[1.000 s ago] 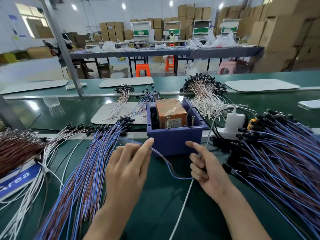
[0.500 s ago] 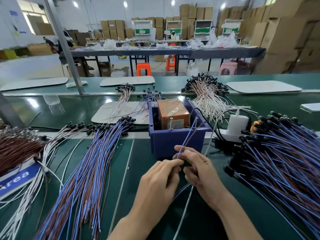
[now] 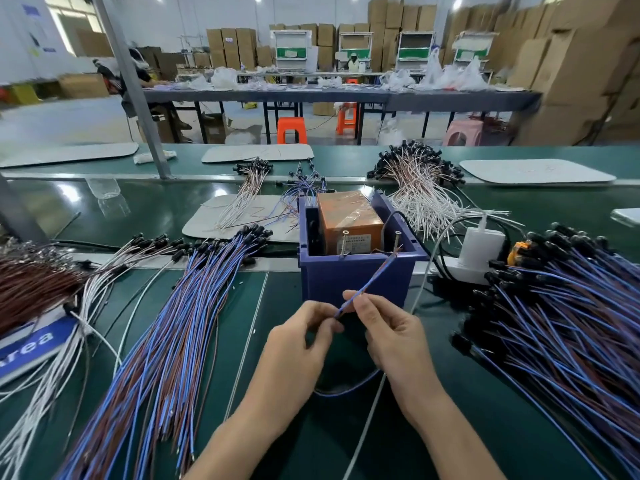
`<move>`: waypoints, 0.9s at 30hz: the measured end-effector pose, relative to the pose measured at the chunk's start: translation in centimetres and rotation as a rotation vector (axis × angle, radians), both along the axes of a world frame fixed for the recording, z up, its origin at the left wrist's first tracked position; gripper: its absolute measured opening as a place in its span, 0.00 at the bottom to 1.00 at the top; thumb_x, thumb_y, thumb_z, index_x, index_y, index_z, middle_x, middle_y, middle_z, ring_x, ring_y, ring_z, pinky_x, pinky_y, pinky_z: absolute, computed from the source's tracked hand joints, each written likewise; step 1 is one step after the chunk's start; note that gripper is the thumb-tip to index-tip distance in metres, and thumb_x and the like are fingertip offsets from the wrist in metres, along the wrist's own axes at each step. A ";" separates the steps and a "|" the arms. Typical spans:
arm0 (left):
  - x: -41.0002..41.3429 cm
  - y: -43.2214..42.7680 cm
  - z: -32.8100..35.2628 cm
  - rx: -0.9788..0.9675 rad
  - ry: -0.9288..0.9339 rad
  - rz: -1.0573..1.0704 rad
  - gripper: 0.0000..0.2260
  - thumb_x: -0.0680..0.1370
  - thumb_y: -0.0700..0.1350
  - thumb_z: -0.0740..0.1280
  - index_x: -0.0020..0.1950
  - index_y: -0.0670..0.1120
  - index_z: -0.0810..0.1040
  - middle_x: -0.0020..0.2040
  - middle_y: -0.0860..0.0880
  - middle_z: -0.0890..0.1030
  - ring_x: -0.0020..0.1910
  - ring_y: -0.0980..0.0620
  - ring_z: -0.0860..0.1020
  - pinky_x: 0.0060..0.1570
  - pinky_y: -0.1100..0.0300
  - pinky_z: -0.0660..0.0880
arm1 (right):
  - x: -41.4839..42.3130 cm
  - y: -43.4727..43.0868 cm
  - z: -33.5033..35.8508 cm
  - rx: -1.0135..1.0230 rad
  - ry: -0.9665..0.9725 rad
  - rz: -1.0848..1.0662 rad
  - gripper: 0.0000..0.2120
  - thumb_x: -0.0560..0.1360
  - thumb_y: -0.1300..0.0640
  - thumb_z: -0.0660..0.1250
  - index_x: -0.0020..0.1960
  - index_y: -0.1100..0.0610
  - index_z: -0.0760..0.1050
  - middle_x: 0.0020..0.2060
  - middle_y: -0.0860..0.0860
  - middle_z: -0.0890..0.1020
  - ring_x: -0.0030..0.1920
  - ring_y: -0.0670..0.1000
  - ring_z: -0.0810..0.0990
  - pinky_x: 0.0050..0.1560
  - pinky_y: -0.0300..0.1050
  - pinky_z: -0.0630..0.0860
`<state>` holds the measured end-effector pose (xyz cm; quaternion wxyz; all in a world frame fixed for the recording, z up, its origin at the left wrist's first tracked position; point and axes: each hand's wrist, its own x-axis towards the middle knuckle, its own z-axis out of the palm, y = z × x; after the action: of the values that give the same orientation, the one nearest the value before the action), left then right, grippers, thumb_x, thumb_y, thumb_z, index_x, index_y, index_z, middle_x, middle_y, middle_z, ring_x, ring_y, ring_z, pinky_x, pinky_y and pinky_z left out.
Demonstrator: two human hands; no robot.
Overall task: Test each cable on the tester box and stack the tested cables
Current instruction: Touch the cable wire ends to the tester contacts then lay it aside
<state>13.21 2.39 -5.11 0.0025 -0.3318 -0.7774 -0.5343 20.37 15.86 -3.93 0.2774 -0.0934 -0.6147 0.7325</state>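
A blue tester box (image 3: 353,275) with an orange block inside and two upright screws on its near rim stands in the middle of the green bench. My left hand (image 3: 298,348) and my right hand (image 3: 391,334) both pinch one blue-and-brown cable (image 3: 372,280) just in front of the box. Its free end slants up to the right-hand screw (image 3: 397,241); whether it touches is unclear. The rest of the cable loops down under my hands. A long pile of blue-brown cables (image 3: 162,341) lies to the left, and a larger heap (image 3: 561,327) to the right.
White-and-brown cables (image 3: 419,192) fan out behind the box. A white power strip with a charger (image 3: 479,251) sits right of the box, and a white lead (image 3: 367,424) runs toward me. Brown cables (image 3: 31,285) and a blue label (image 3: 31,344) lie far left.
My left hand has left the pile at the left and joined my right hand in front of the box. The cable's free end has risen toward the box's right screw.
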 end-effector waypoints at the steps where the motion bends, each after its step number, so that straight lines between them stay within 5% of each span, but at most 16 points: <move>1: -0.1 0.0 0.0 0.031 -0.010 0.032 0.08 0.83 0.43 0.65 0.53 0.58 0.76 0.46 0.63 0.85 0.48 0.61 0.82 0.47 0.70 0.72 | 0.0 -0.1 0.1 0.000 0.007 -0.010 0.13 0.74 0.44 0.68 0.51 0.50 0.86 0.41 0.46 0.87 0.26 0.38 0.74 0.29 0.27 0.69; 4: -0.4 0.0 -0.2 0.119 -0.004 0.154 0.08 0.83 0.43 0.63 0.53 0.57 0.72 0.44 0.62 0.84 0.41 0.58 0.82 0.40 0.68 0.74 | 0.2 0.2 0.5 -0.063 0.006 -0.091 0.10 0.77 0.46 0.66 0.51 0.47 0.85 0.43 0.50 0.87 0.21 0.42 0.61 0.21 0.33 0.60; 7: -0.5 -0.2 -0.1 0.189 0.013 0.234 0.13 0.83 0.40 0.60 0.57 0.60 0.68 0.40 0.55 0.80 0.30 0.55 0.74 0.30 0.67 0.69 | 0.5 1.0 0.5 -0.125 0.025 -0.226 0.11 0.82 0.52 0.63 0.53 0.44 0.85 0.31 0.47 0.76 0.23 0.42 0.60 0.21 0.33 0.59; 11: -0.6 -0.5 -0.1 0.205 0.029 0.279 0.18 0.83 0.38 0.56 0.66 0.59 0.70 0.35 0.53 0.73 0.24 0.57 0.65 0.25 0.65 0.62 | 0.8 1.0 0.5 -0.062 0.016 -0.401 0.12 0.84 0.53 0.62 0.58 0.43 0.83 0.29 0.44 0.65 0.27 0.42 0.60 0.26 0.31 0.63; 14: -0.7 -0.5 -0.2 0.180 0.074 0.286 0.15 0.86 0.45 0.55 0.68 0.60 0.72 0.31 0.48 0.68 0.24 0.57 0.62 0.24 0.57 0.60 | 0.7 0.7 0.4 0.012 0.015 -0.465 0.11 0.84 0.53 0.62 0.62 0.41 0.77 0.29 0.42 0.67 0.28 0.43 0.63 0.28 0.34 0.64; 17: -0.4 -0.4 0.0 0.178 0.088 0.284 0.16 0.84 0.53 0.53 0.70 0.63 0.70 0.32 0.44 0.69 0.25 0.54 0.63 0.26 0.54 0.63 | 0.7 0.3 0.4 0.074 0.027 -0.498 0.09 0.83 0.51 0.62 0.55 0.36 0.74 0.28 0.40 0.73 0.29 0.41 0.69 0.31 0.34 0.69; 22: -0.2 -0.4 0.1 0.196 0.091 0.261 0.08 0.84 0.52 0.57 0.56 0.66 0.70 0.29 0.46 0.67 0.24 0.56 0.62 0.24 0.61 0.60 | 0.8 0.1 0.3 0.096 0.009 -0.526 0.10 0.83 0.51 0.63 0.48 0.36 0.74 0.28 0.42 0.73 0.28 0.43 0.68 0.28 0.38 0.68; 27: -0.2 -0.3 0.2 0.155 0.090 0.259 0.07 0.83 0.49 0.59 0.54 0.63 0.72 0.26 0.54 0.66 0.23 0.57 0.62 0.24 0.66 0.57 | 0.7 0.3 0.2 0.082 -0.008 -0.555 0.10 0.82 0.54 0.64 0.47 0.39 0.75 0.27 0.43 0.72 0.27 0.44 0.66 0.26 0.39 0.66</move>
<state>12.99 2.13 -4.89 0.1319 -0.2511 -0.7694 -0.5724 21.10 16.14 -3.77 0.4684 -0.2499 -0.5959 0.6025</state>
